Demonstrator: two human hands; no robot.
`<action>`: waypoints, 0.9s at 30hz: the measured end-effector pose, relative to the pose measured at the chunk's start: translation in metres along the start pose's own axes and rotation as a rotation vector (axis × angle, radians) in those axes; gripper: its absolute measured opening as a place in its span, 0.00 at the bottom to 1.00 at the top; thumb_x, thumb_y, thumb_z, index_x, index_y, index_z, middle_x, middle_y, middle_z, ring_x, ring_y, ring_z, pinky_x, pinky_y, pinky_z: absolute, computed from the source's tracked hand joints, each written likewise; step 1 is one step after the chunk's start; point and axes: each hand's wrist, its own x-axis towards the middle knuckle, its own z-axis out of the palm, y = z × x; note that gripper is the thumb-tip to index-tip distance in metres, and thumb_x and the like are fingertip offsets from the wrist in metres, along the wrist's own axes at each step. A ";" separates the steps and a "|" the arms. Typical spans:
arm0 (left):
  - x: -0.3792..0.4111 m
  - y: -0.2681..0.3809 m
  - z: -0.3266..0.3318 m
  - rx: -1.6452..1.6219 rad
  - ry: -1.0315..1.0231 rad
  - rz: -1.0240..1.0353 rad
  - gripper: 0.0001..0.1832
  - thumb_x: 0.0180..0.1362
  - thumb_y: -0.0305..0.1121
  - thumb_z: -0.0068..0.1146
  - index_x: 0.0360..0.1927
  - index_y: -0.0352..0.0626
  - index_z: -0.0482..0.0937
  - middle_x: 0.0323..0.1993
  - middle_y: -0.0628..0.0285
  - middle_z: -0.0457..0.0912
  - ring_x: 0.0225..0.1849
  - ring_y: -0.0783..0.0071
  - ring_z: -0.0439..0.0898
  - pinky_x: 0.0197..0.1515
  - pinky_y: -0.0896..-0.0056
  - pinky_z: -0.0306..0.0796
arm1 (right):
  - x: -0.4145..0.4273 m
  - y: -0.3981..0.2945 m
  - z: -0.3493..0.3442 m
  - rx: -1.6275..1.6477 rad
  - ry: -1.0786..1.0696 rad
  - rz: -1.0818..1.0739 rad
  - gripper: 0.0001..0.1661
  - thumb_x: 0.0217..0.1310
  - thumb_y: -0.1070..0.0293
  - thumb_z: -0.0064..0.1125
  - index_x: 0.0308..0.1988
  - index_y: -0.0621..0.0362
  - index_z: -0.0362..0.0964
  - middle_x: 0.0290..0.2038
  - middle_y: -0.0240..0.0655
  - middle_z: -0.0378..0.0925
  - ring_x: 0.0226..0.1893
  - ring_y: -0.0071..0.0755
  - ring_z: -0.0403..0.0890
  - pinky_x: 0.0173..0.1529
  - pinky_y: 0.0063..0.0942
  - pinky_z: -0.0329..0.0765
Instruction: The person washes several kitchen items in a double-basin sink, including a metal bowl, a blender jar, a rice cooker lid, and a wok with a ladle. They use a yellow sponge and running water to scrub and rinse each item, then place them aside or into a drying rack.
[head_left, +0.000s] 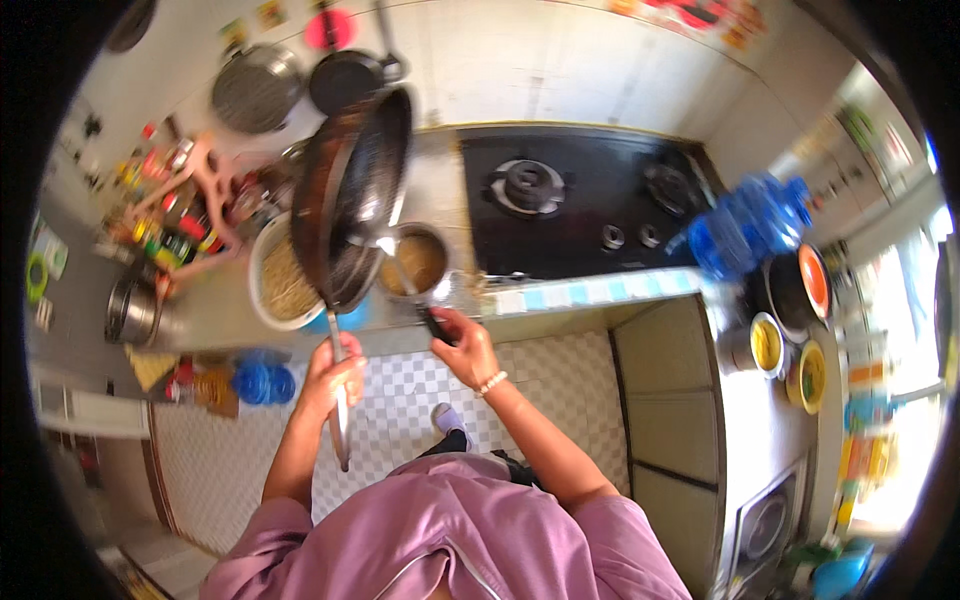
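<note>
My left hand (331, 376) grips the metal handle of a dark wok (352, 202), which is tipped steeply on its side above the counter. In my right hand (466, 347) is the black handle of a metal ladle or spatula (397, 262); its head reaches to the wok's inner side. Partly behind the wok stands a white bowl (276, 281) of pale, shredded or noodle-like food. A small pot (414, 262) with brown liquid sits to the right of the wok, below the tool's shaft. What the wok holds cannot be made out.
A black gas hob (585, 202) lies to the right, with a blue water bottle (750, 225) beside it. Seasoning bottles crowd a pink rack (214, 187) at left. Pans (259, 86) hang on the wall. A bowl (766, 345) of yellow food stands on the right counter.
</note>
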 end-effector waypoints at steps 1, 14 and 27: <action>0.000 0.001 0.000 -0.033 -0.026 0.010 0.04 0.57 0.25 0.45 0.30 0.42 0.63 0.11 0.68 0.63 0.06 0.79 0.61 0.08 0.75 0.58 | -0.004 -0.003 -0.002 0.471 -0.011 0.132 0.30 0.45 0.76 0.54 0.53 0.63 0.66 0.32 0.39 0.76 0.27 0.26 0.78 0.30 0.27 0.79; -0.034 -0.044 0.200 -0.887 -0.929 -0.123 0.05 0.67 0.27 0.29 0.41 0.36 0.56 0.11 0.64 0.63 0.03 0.77 0.60 0.05 0.78 0.60 | -0.268 -0.097 -0.234 1.142 0.107 -0.142 0.24 0.54 0.71 0.54 0.52 0.65 0.61 0.33 0.40 0.76 0.17 0.21 0.73 0.23 0.28 0.82; -0.069 -0.182 0.588 -0.642 -1.471 -1.145 0.06 0.63 0.24 0.35 0.42 0.38 0.58 0.10 0.71 0.60 0.08 0.82 0.64 0.12 0.75 0.65 | -0.576 -0.091 -0.377 0.959 1.056 -0.407 0.24 0.60 0.70 0.49 0.53 0.67 0.53 0.33 0.43 0.75 0.18 0.26 0.75 0.25 0.31 0.82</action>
